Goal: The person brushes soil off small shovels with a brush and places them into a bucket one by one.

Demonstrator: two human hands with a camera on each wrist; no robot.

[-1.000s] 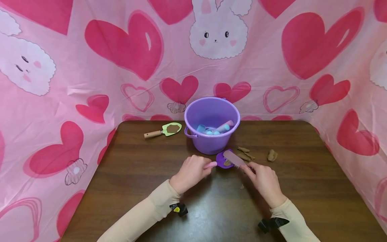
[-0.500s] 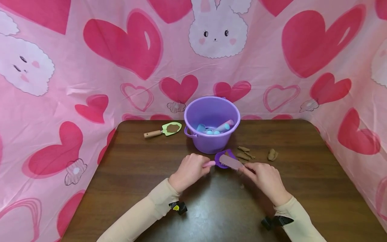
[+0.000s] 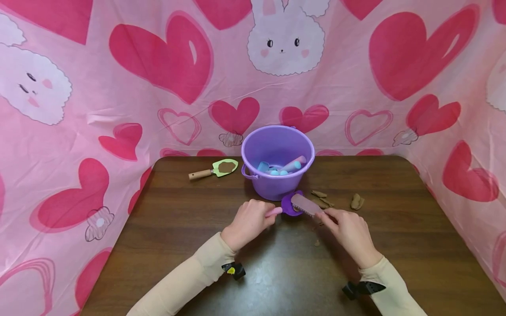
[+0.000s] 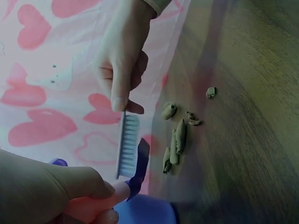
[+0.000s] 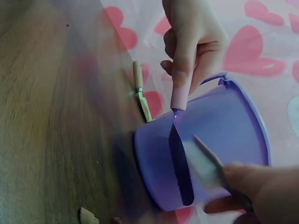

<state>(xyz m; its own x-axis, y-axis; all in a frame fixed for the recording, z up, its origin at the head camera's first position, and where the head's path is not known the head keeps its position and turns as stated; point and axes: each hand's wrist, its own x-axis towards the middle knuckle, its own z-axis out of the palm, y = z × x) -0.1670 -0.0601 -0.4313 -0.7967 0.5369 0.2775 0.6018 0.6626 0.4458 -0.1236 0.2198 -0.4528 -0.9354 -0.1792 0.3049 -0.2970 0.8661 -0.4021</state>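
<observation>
In the head view, the left hand point(image 3: 250, 223) is at the centre of the frame, and its grip is closed around the pink handle point(image 3: 273, 212) of the shovel point(image 3: 287, 206). The purple blade of this shovel is just in front of the bucket point(image 3: 272, 186). The right hand point(image 3: 352, 235), at right of centre, pinches the brush point(image 3: 306, 204) by its end. The brush is above the blade, with the bristles point(image 4: 128, 144) turned toward it; whether they touch it, I cannot tell.

Some brown rolls point(image 3: 323, 202) lie on the bench point(image 3: 178, 228) at right of the bucket, partly behind the brush, and one brown lump point(image 3: 357, 202) lies farther right. Small crumbs point(image 3: 316, 242) are below the brush.

The purple bucket stands upright at upper centre of the bench, with blue and pink toys point(image 3: 292, 166) inside. At its left lies a green trowel point(image 3: 213, 169) with wooden handle and a brown patch on its blade. A pink cloth point(image 3: 221, 87) with hearts and rabbits fills the background.
</observation>
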